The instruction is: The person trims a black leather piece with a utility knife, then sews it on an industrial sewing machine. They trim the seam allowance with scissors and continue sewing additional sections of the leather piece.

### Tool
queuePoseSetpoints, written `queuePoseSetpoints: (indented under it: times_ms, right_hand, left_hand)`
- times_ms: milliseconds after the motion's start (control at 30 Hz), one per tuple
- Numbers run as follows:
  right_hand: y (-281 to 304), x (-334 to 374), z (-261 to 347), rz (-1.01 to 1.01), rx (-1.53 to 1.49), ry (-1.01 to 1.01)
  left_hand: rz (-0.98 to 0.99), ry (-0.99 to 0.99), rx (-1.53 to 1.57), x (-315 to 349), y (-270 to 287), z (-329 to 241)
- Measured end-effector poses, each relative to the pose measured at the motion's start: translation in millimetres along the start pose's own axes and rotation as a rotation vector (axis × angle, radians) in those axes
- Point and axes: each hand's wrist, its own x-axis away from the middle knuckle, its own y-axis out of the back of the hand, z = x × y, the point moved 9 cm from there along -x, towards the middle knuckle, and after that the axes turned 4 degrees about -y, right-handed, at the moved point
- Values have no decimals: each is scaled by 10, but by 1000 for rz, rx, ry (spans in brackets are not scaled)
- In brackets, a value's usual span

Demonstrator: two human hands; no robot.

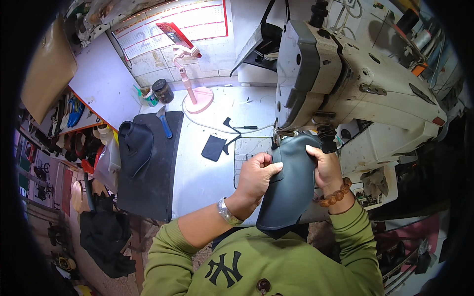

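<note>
A dark blue-grey leather piece [289,190] lies under the needle area of a large white sewing machine [345,79], its lower end hanging toward my lap. My left hand [256,180] pinches its left edge, thumb on top, where a smaller dark patch [277,170] lies along it. On the far right edge, my right hand [327,168] grips the same leather with the thumb on top and fingers underneath. The presser foot [279,138] is just beyond my left thumb; whether it presses on the leather I cannot tell.
Left of the machine lie a small dark square piece [214,148], scraps [231,140] and a blue-handled knife [164,123]. A black mat [148,197] bears a curved dark leather piece [134,148]. Farther back stand a pink phone stand [199,100] and a dark jar [162,91].
</note>
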Motion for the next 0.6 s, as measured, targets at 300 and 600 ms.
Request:
queuePoseSetpoints:
  times_ms: [300, 600]
  right_hand:
    - [-42, 0, 8, 26, 218, 113]
    - [-98, -6, 54, 87, 253, 261]
  left_hand:
    - [46, 34, 53, -59, -55, 60]
    - [-95, -630, -811, 50, -66, -451]
